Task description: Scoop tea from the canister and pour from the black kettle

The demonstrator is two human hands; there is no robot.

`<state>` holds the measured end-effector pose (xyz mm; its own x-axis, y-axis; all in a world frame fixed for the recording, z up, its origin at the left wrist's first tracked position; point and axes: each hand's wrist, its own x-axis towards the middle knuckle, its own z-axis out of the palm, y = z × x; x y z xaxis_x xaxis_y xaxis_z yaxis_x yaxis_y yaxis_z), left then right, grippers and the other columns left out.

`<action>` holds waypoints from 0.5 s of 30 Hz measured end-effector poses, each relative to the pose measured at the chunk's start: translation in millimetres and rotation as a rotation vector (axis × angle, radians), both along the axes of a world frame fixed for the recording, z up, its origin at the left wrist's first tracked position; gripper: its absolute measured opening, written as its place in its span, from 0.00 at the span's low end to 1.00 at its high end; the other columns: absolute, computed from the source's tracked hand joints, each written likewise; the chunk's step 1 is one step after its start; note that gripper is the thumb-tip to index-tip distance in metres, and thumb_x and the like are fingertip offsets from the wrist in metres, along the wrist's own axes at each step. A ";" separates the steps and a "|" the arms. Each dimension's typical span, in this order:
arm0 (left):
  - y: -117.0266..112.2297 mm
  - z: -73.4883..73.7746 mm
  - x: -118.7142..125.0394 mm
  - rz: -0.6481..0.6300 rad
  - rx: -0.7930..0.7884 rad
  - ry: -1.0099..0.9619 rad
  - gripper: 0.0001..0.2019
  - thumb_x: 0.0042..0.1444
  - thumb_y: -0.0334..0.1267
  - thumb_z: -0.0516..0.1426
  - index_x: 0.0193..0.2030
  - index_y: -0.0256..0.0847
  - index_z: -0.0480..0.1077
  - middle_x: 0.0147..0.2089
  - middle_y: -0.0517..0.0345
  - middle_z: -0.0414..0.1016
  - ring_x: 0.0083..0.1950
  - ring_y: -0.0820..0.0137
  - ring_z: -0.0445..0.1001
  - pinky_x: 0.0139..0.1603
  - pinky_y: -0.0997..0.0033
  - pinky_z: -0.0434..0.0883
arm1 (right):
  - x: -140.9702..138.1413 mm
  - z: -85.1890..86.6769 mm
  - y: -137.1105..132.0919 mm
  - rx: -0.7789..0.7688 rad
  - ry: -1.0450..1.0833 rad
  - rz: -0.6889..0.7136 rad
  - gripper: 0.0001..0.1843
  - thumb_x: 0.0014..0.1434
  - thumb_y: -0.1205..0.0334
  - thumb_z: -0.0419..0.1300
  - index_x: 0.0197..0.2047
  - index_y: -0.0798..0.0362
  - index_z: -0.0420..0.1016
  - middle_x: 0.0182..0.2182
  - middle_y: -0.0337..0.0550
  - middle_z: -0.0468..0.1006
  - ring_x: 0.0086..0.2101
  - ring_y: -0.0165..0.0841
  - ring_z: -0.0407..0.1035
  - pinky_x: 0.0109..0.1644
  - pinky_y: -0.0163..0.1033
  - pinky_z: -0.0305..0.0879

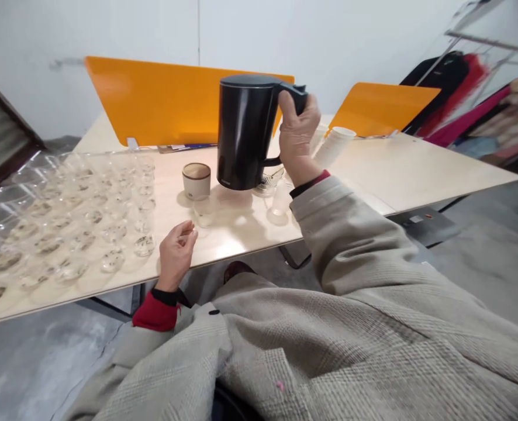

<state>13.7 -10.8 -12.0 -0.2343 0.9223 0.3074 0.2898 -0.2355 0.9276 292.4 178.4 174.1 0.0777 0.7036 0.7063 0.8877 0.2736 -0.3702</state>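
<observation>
My right hand (300, 131) is wrapped round the handle of a black electric kettle (244, 137), which is upright with its lid closed and held up over the table. Below and left of the kettle stands a small white cup (196, 186) with a brown inside rim. In front of that cup is a clear plastic cup (203, 213). My left hand (178, 251) is near the table's front edge, just left of the clear cup. Its fingers are curled together, and whatever they may hold is hidden. Rows of clear plastic cups (83, 241) with dark bits in the bottom fill the table's left side.
Stacked white paper cups (335, 146) lean behind my right wrist, with stacked clear cups (280, 199) nearer. A fork (266, 181) lies beneath the kettle. Orange divider panels (162, 105) stand along the back of the pale table (421, 169). Clothes (449, 88) hang at right.
</observation>
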 end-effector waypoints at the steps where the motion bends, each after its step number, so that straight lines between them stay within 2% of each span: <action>1: -0.7 1.0 -0.3 -0.003 -0.001 0.000 0.23 0.59 0.53 0.63 0.54 0.38 0.79 0.53 0.44 0.86 0.51 0.59 0.85 0.54 0.57 0.81 | -2.7 -3.0 5.2 0.021 0.057 -0.059 0.35 0.78 0.37 0.30 0.63 0.46 0.67 0.55 0.49 0.79 0.50 0.37 0.64 0.55 0.44 0.64; 3: -1.8 2.4 -0.8 -0.006 -0.003 0.003 0.23 0.59 0.53 0.63 0.54 0.38 0.79 0.53 0.44 0.86 0.51 0.60 0.85 0.54 0.57 0.81 | -6.8 -10.4 16.3 0.052 0.184 -0.117 0.30 0.79 0.39 0.33 0.60 0.45 0.68 0.55 0.47 0.80 0.50 0.36 0.65 0.55 0.43 0.66; 6: -2.7 3.0 -1.2 -0.016 -0.014 0.019 0.22 0.60 0.53 0.62 0.54 0.39 0.79 0.52 0.45 0.86 0.50 0.60 0.84 0.52 0.59 0.81 | -9.3 -23.8 33.6 0.071 0.312 -0.039 0.24 0.79 0.39 0.43 0.54 0.46 0.70 0.49 0.45 0.80 0.48 0.36 0.68 0.56 0.45 0.69; 10: -3.4 2.8 -1.4 -0.036 -0.021 0.045 0.22 0.61 0.52 0.62 0.54 0.40 0.79 0.52 0.46 0.86 0.50 0.60 0.84 0.50 0.61 0.80 | -12.1 -40.8 51.4 0.126 0.471 0.071 0.26 0.75 0.34 0.48 0.49 0.47 0.72 0.43 0.42 0.78 0.47 0.37 0.71 0.57 0.49 0.71; 12: -3.7 2.9 -1.8 -0.044 -0.016 0.051 0.21 0.62 0.52 0.62 0.55 0.40 0.79 0.52 0.47 0.86 0.51 0.61 0.84 0.51 0.61 0.81 | -15.7 -46.8 54.9 0.106 0.451 0.087 0.27 0.75 0.34 0.47 0.52 0.46 0.74 0.45 0.43 0.79 0.50 0.40 0.73 0.58 0.51 0.72; 15: -4.7 3.8 -2.5 -0.056 -0.012 0.065 0.20 0.63 0.52 0.62 0.55 0.41 0.79 0.53 0.47 0.86 0.51 0.61 0.84 0.51 0.61 0.81 | -22.4 -52.3 53.3 0.054 0.324 0.015 0.25 0.78 0.41 0.44 0.56 0.47 0.74 0.50 0.46 0.79 0.54 0.41 0.74 0.58 0.50 0.72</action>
<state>11.2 -15.6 -8.1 -0.1619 0.9373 0.3086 0.3358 -0.2417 0.9104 269.9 231.8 121.7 0.2947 0.6685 0.6829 0.7216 0.3128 -0.6176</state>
